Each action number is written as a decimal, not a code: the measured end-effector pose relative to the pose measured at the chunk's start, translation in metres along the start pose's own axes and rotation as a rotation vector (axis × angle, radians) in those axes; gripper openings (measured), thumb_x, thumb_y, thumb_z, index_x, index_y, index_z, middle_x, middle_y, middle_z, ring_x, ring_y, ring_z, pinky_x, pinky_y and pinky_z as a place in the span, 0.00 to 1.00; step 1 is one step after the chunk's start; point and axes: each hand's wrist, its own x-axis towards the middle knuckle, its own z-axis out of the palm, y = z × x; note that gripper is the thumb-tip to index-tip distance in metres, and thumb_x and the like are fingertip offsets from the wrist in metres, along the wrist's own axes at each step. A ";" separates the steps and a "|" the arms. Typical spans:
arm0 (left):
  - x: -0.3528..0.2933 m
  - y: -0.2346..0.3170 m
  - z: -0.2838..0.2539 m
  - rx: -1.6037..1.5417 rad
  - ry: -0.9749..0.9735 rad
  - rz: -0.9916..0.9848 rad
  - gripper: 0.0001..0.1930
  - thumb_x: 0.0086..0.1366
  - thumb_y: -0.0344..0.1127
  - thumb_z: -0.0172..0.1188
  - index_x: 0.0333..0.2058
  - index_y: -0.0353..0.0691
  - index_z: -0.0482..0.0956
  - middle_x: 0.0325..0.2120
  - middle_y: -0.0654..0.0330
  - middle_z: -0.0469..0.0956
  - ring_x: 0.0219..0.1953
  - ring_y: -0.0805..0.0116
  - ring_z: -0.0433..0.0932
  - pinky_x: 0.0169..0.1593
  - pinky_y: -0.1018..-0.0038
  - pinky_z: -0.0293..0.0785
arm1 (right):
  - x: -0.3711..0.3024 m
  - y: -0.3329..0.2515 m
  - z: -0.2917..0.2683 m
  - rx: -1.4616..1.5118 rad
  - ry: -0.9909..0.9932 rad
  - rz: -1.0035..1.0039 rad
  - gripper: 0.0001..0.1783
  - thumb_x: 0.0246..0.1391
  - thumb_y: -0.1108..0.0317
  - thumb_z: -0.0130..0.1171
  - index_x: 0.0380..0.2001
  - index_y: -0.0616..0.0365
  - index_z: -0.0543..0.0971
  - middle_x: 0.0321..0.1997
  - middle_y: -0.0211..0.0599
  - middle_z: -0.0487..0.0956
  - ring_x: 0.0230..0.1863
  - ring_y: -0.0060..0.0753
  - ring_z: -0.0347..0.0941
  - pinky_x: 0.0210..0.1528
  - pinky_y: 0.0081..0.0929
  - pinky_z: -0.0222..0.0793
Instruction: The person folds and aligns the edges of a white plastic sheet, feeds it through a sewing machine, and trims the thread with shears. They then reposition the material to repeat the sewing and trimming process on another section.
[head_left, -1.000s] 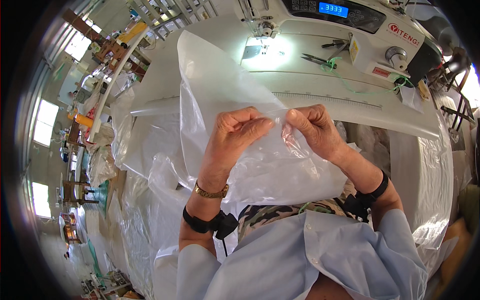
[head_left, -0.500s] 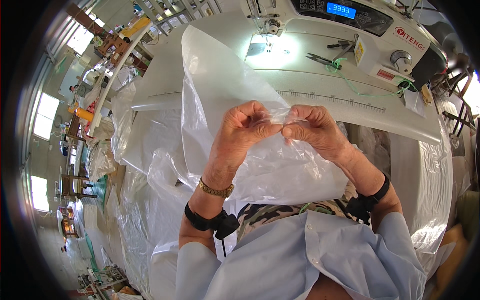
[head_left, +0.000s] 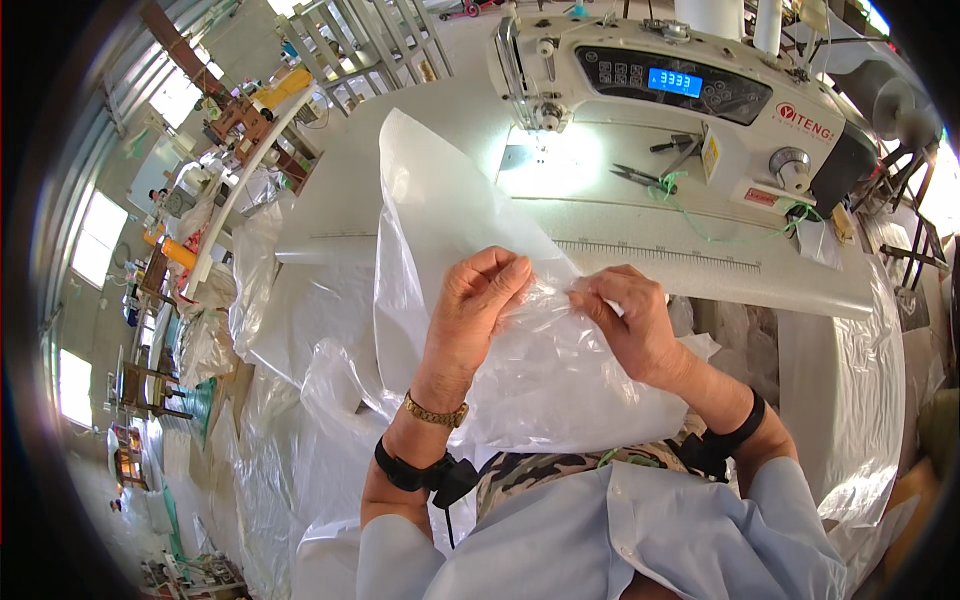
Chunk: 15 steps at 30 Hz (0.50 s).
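Note:
A large translucent plastic sheet (head_left: 560, 390) hangs over the table's front edge and lies across my lap. One pointed flap of it stands up on the left. My left hand (head_left: 483, 295) pinches the sheet's gathered edge between thumb and fingers. A short stretch to the right, my right hand (head_left: 630, 320) pinches the same edge, thumb and forefinger together. Between the hands the film is crumpled and shiny. Both hands are just in front of the table, below the ruler marks.
Behind my hands stands a white sewing machine (head_left: 680, 90), its needle area brightly lit. Dark scissors (head_left: 643, 178) and a green cord (head_left: 690, 225) lie on the sewing table (head_left: 420, 215). More plastic film (head_left: 840, 390) hangs at the right. Metal racks (head_left: 370, 45) stand at the far left.
My hands have moved apart a little and lower against the table edge, drawing the film between them. The view has tilted up, showing more of the sewing machine.

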 end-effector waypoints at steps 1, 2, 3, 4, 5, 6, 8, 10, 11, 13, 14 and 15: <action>0.003 -0.001 -0.001 0.109 0.039 0.021 0.12 0.68 0.41 0.59 0.31 0.39 0.81 0.19 0.72 0.72 0.19 0.87 0.61 0.21 0.87 0.56 | 0.000 0.000 0.001 -0.034 0.028 -0.061 0.06 0.53 0.68 0.64 0.30 0.59 0.79 0.25 0.34 0.81 0.28 0.39 0.77 0.41 0.34 0.70; 0.006 -0.001 -0.003 0.103 0.034 0.038 0.12 0.68 0.41 0.59 0.31 0.39 0.81 0.19 0.72 0.72 0.19 0.87 0.61 0.21 0.87 0.56 | -0.001 0.000 0.001 -0.038 0.034 -0.087 0.06 0.53 0.68 0.64 0.30 0.59 0.79 0.25 0.34 0.81 0.28 0.39 0.77 0.41 0.34 0.70; 0.009 0.000 -0.006 0.135 0.032 0.068 0.12 0.68 0.41 0.59 0.30 0.39 0.81 0.19 0.70 0.73 0.19 0.86 0.63 0.22 0.86 0.58 | -0.001 0.001 0.001 -0.120 0.085 -0.139 0.06 0.52 0.69 0.65 0.30 0.58 0.80 0.27 0.32 0.81 0.28 0.37 0.77 0.41 0.33 0.70; 0.012 0.001 -0.009 0.177 0.040 0.101 0.12 0.68 0.41 0.59 0.30 0.39 0.82 0.19 0.69 0.74 0.19 0.85 0.64 0.23 0.85 0.60 | -0.002 0.001 0.000 -0.200 0.133 -0.189 0.06 0.50 0.70 0.65 0.31 0.58 0.80 0.28 0.31 0.81 0.28 0.35 0.77 0.41 0.32 0.70; 0.016 0.002 -0.011 0.168 0.031 0.104 0.12 0.68 0.41 0.59 0.30 0.39 0.82 0.19 0.69 0.74 0.19 0.85 0.64 0.23 0.85 0.60 | -0.002 0.002 -0.001 -0.204 0.138 -0.198 0.06 0.50 0.70 0.65 0.31 0.58 0.80 0.28 0.31 0.81 0.28 0.35 0.77 0.41 0.32 0.70; 0.019 0.002 -0.013 0.162 0.053 0.136 0.12 0.68 0.41 0.59 0.30 0.39 0.81 0.19 0.68 0.75 0.19 0.84 0.66 0.24 0.84 0.62 | -0.002 0.002 -0.003 -0.211 0.160 -0.201 0.06 0.49 0.70 0.66 0.31 0.57 0.80 0.31 0.31 0.81 0.30 0.35 0.77 0.42 0.32 0.69; 0.027 0.003 -0.017 0.154 0.078 0.175 0.13 0.68 0.41 0.58 0.30 0.38 0.81 0.19 0.68 0.75 0.20 0.83 0.68 0.25 0.83 0.64 | -0.003 0.003 -0.008 -0.219 0.181 -0.214 0.08 0.47 0.70 0.67 0.32 0.56 0.81 0.34 0.31 0.81 0.32 0.34 0.77 0.42 0.33 0.69; 0.036 0.004 -0.022 0.027 0.173 0.103 0.13 0.68 0.41 0.58 0.29 0.38 0.80 0.20 0.68 0.75 0.21 0.82 0.69 0.25 0.82 0.65 | -0.006 0.001 -0.012 -0.275 0.161 -0.321 0.11 0.44 0.70 0.68 0.34 0.55 0.81 0.39 0.33 0.80 0.37 0.34 0.76 0.43 0.35 0.69; 0.040 0.004 -0.025 -0.003 0.187 0.101 0.13 0.68 0.40 0.58 0.29 0.38 0.78 0.19 0.68 0.73 0.20 0.81 0.69 0.24 0.83 0.64 | -0.008 -0.002 -0.012 -0.298 0.167 -0.402 0.13 0.42 0.70 0.67 0.35 0.54 0.82 0.41 0.33 0.80 0.40 0.34 0.76 0.49 0.39 0.69; 0.050 0.006 -0.032 0.005 0.215 0.139 0.13 0.69 0.41 0.57 0.28 0.38 0.77 0.17 0.68 0.72 0.19 0.81 0.68 0.23 0.82 0.63 | -0.015 -0.013 -0.008 -0.314 0.066 -0.472 0.13 0.44 0.70 0.65 0.36 0.54 0.81 0.38 0.32 0.80 0.39 0.33 0.76 0.53 0.41 0.68; 0.056 0.007 -0.035 0.013 0.236 0.164 0.14 0.69 0.41 0.56 0.27 0.38 0.77 0.16 0.68 0.71 0.18 0.81 0.67 0.23 0.81 0.63 | -0.019 -0.019 -0.006 -0.332 -0.074 -0.509 0.13 0.46 0.70 0.62 0.38 0.55 0.81 0.34 0.30 0.79 0.38 0.32 0.76 0.57 0.43 0.66; 0.063 0.010 -0.040 0.010 0.237 0.171 0.14 0.69 0.41 0.56 0.27 0.38 0.77 0.16 0.68 0.71 0.18 0.81 0.67 0.23 0.81 0.63 | -0.024 -0.027 -0.006 -0.380 -0.302 -0.470 0.13 0.48 0.70 0.59 0.39 0.56 0.80 0.29 0.30 0.78 0.36 0.32 0.77 0.59 0.45 0.65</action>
